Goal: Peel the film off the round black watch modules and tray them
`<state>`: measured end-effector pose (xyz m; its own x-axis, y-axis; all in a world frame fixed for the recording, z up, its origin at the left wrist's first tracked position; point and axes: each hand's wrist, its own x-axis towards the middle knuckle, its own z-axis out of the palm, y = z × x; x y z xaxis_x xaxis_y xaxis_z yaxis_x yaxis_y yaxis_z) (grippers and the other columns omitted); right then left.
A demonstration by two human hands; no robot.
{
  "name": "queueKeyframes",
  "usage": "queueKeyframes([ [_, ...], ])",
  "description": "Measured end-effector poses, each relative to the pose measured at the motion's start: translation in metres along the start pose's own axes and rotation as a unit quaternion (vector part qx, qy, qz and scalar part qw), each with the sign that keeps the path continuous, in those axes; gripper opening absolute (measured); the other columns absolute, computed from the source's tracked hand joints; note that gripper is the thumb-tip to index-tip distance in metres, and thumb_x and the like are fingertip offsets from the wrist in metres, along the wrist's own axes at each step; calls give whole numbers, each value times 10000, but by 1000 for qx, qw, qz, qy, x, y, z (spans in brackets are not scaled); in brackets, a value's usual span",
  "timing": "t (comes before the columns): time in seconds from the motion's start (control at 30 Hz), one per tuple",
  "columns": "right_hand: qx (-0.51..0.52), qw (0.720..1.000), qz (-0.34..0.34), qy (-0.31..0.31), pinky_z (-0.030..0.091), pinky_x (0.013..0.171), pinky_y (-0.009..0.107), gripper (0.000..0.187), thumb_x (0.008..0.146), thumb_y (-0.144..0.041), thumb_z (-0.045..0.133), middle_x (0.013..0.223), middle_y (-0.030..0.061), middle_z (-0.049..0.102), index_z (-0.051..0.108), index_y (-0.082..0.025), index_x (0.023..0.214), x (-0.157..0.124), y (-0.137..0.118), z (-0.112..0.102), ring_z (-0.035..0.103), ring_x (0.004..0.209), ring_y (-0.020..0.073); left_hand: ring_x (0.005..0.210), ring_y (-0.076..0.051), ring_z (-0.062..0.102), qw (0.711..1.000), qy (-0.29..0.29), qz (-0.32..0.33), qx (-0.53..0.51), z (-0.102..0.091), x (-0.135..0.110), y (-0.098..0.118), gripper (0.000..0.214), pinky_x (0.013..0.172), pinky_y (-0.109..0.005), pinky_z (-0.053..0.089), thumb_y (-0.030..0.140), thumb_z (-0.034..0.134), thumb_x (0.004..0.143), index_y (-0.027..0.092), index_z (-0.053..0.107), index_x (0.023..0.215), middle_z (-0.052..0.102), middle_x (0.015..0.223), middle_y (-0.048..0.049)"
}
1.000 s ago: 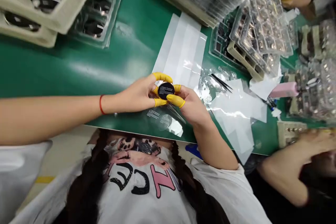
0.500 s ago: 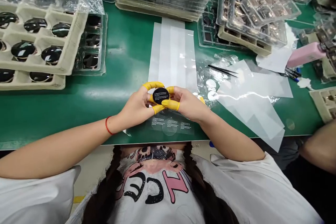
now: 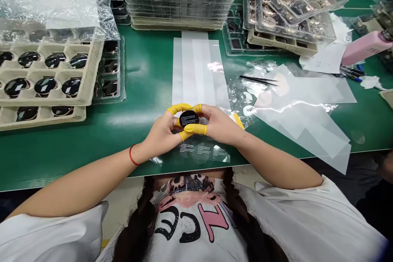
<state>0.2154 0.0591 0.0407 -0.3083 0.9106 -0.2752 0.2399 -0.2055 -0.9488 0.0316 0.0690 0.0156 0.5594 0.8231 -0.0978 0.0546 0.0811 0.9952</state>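
1. Little has shifted since the earlier frame: the left hand (image 3: 162,133) and right hand (image 3: 219,125) stay together over the near edge of the counter (image 3: 144,86), and the right thumb now lies lower along the rim of the black disc (image 3: 188,118).
2. Each grip pinches the disc at its rim with yellow-cotted fingertips (image 3: 193,129), holding it just above the clear label sheet (image 3: 201,149).
3. Risk: the smooth cots could slip on the rim and drop the disc off the counter edge, or a thumb could smear or crease the printed face.
4. Being round, the disc has no long axis. Its printed face points up toward the camera, with the text lines running left to right.
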Motion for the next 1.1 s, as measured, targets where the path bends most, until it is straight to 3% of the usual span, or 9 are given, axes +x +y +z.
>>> queueKeyframes([
  [0.1, -12, 999, 1, 41, 426, 676, 268, 298, 684, -361, 746, 796, 10, 630, 634, -147, 858, 1, 1, 8, 520, 730, 125, 630, -82, 652, 1000, 6, 2, 4, 0, 0, -4, 543, 582, -169, 489, 223, 742, 763, 176, 457, 1223, 650, 716, 41],
  [0.27, 114, 992, 46, 5, 422, 630, 242, 355, 655, -436, 768, 736, -1, 625, 640, -137, 799, 4, 3, 8, 536, 685, 109, 690, -113, 695, 1000, -8, -2, 11, 0, 1, -4, 543, 621, -192, 522, 222, 728, 783, 171, 451, 1247, 687, 768, 15],
  [0.4, 137, 988, 65, -10, 376, 581, 228, 391, 641, -491, 781, 629, -18, 574, 626, -133, 667, 6, 4, 3, 474, 599, 77, 785, -139, 722, 1000, -27, -7, 13, -1, 1, -5, 550, 680, -218, 550, 244, 723, 790, 179, 444, 1259, 710, 897, -22],
  [0.5, 141, 988, 59, 22, 353, 557, 233, 477, 732, -568, 683, 533, -22, 512, 578, -142, 543, 12, 6, -3, 413, 531, 65, 813, -142, 723, 997, -69, -5, 19, 1, -1, -8, 503, 718, -235, 559, 261, 703, 812, 194, 460, 1248, 711, 914, -24],
  [0.6, 134, 989, 35, 45, 404, 606, 245, 514, 774, -626, 621, 595, 16, 600, 668, -141, 612, 17, 7, -12, 469, 566, 81, 836, -155, 728, 993, -115, -19, 1, 4, -1, -8, 490, 760, -266, 573, 264, 705, 811, 203, 460, 1231, 718, 917, -25],
  [0.73, 146, 987, 21, 61, 454, 686, 258, 576, 733, -707, 624, 735, 57, 674, 717, -139, 736, 19, 7, -25, 543, 651, 102, 809, -155, 732, 996, -75, -28, -38, 4, 3, -1, 524, 743, -265, 578, 240, 741, 775, 195, 445, 1205, 717, 880, -14],
  [0.83, 121, 992, 6, 40, 463, 730, 273, 593, 774, -721, 562, 765, 52, 670, 702, -145, 756, 17, 6, -25, 546, 672, 104, 775, -147, 730, 998, -47, -15, -44, 0, 6, 2, 548, 715, -246, 568, 248, 759, 758, 190, 445, 1203, 719, 864, -9],
  [0.97, 77, 997, 4, -6, 462, 741, 275, 382, 712, -532, 731, 765, 10, 646, 653, -164, 777, 12, 5, -11, 558, 713, 109, 829, -149, 730, 998, -29, -7, -61, -4, 8, -1, 628, 765, -257, 560, 237, 752, 763, 195, 412, 1290, 728, 904, -17],
  [1.1, 79, 996, -10, 49, 470, 758, 286, 323, 701, -426, 748, 813, 10, 650, 621, -169, 849, 16, -13, -19, 584, 753, 117, 795, -145, 719, 995, 0, -25, -93, -7, 10, -2, 799, 752, -260, 537, 232, 755, 755, 179, 291, 1403, 730, 801, 1],
])
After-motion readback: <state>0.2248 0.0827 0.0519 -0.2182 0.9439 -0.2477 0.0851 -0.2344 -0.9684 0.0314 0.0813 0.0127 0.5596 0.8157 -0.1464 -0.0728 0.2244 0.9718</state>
